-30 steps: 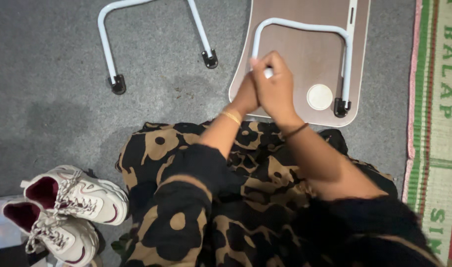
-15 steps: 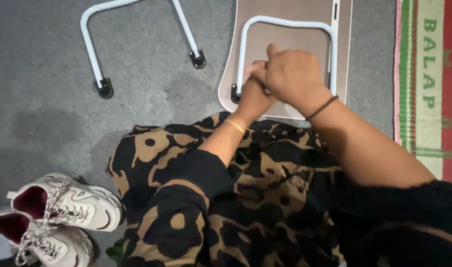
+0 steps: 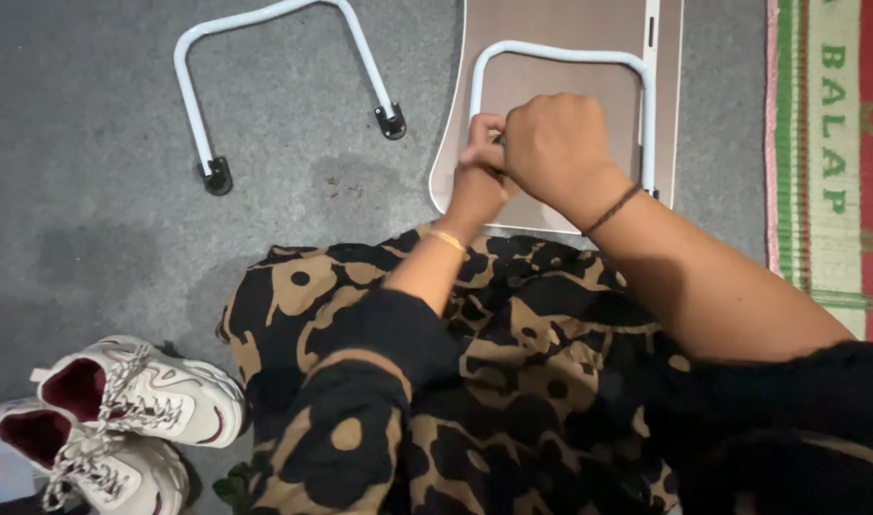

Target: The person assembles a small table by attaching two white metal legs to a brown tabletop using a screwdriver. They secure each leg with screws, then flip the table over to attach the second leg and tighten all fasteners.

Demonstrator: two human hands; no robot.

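A brown table board (image 3: 561, 29) lies on the grey floor in front of my knees, with a white U-shaped tube leg (image 3: 561, 52) resting on it. My left hand (image 3: 477, 176) pinches the lower left end of that leg. My right hand (image 3: 556, 148) is curled in a fist right beside it, touching the left fingers, with a small dark object (image 3: 498, 141) showing between the two hands. What else the right fist covers is hidden. A thin band sits on each wrist.
A second white U-shaped leg (image 3: 265, 19) with black end feet lies loose on the floor to the left. A pair of white sneakers (image 3: 122, 420) stands at the lower left. A red and green woven mat (image 3: 828, 143) borders the right side. My patterned black-and-tan clothing fills the bottom.
My right hand has turned over the left, its back now facing up. The view has shifted, and the white round piece on the board is no longer seen.
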